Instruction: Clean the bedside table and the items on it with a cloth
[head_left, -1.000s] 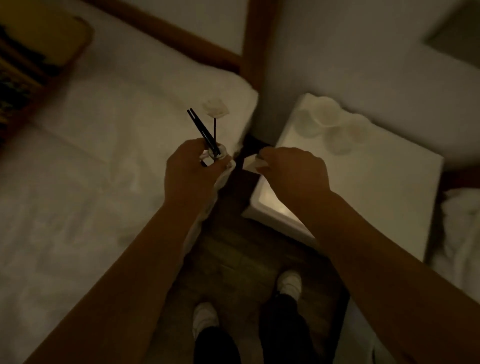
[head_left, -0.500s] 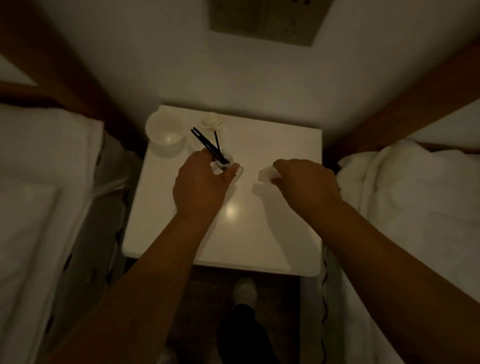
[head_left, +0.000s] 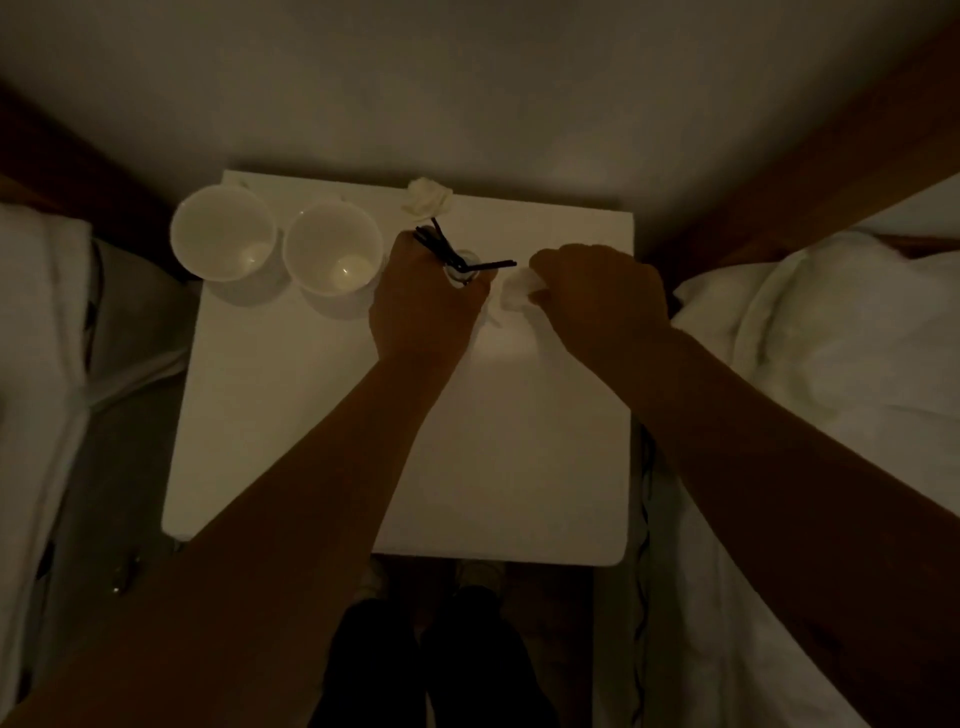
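On the table: we are seeing a white bedside table (head_left: 395, 441) standing between two beds, with our two hands working over its far half.
Left hand: our left hand (head_left: 423, 306) is gripping a small glass vase (head_left: 461, 270) with the fingers curled round it; the vase is staying upright, over the table top, but we cannot tell if it is touching the top.
Sticks: several thin black sticks (head_left: 441, 247) are standing out of the vase, one of them leaning toward the right hand.
Flower: a white artificial flower (head_left: 428, 197) is showing just beyond the sticks, near the back edge of the table.
Right hand: our right hand (head_left: 602, 296) is pinching a small white cloth (head_left: 517, 291), with the fingers curled closely on it; the cloth is lying just beside the vase, on its right side.
Cups: two white cups (head_left: 275, 249) are standing side by side at the back left corner, both empty.
Bedding: white bed linen (head_left: 831, 364) is lying on the right, and more white bedding (head_left: 36, 322) on the left.
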